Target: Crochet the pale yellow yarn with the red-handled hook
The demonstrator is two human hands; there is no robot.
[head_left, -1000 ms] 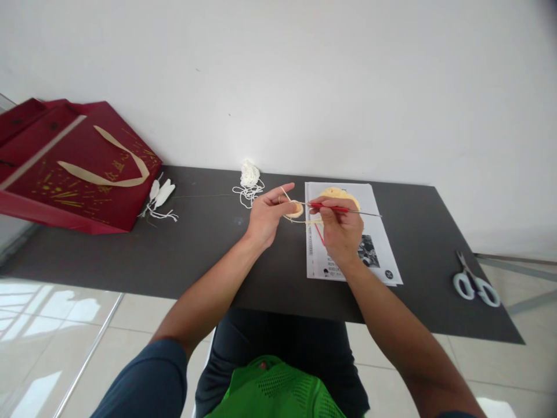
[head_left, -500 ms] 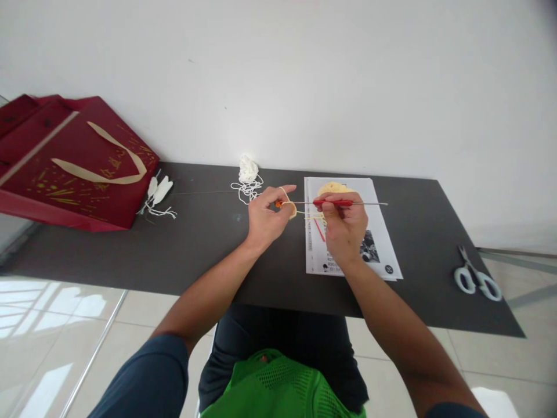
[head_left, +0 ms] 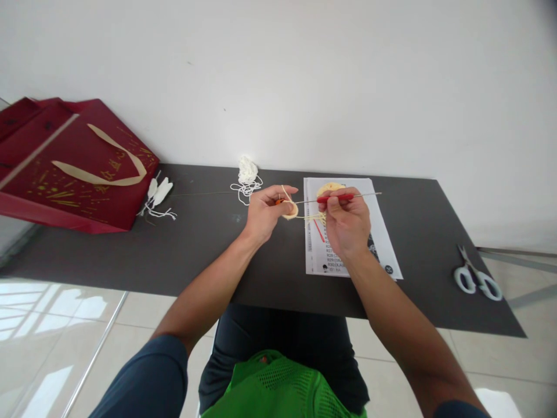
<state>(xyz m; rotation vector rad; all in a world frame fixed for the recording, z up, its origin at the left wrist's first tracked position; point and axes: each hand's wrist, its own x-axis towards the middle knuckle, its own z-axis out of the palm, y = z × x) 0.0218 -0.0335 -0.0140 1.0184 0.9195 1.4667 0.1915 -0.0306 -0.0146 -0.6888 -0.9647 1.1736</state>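
My left hand (head_left: 265, 215) pinches a small round piece of pale yellow crochet (head_left: 291, 210), with a strand of yarn looped over its index finger. A small orange item, perhaps a stitch marker, shows at its thumb. In my right hand (head_left: 348, 223) is a crochet hook (head_left: 335, 198) with a red grip, held like a pen; its thin metal shaft reaches left to the crochet piece. Behind the right hand lies a larger yellow ball or piece (head_left: 331, 187), partly hidden. Yellow yarn runs between the two hands over printed sheets (head_left: 343, 268).
A red paper bag (head_left: 87, 168) stands at the left, beside white pieces with loose tails (head_left: 162, 190). A heap of white yarn (head_left: 248, 170) sits by the wall. A thin red stick (head_left: 319, 230) lies on the sheets. Scissors (head_left: 476, 277) rest near the dark table's right edge.
The hook has tilted, its left end now lower and its right end higher. My right hand has turned slightly, and the yellow piece in my left hand shows more fully.
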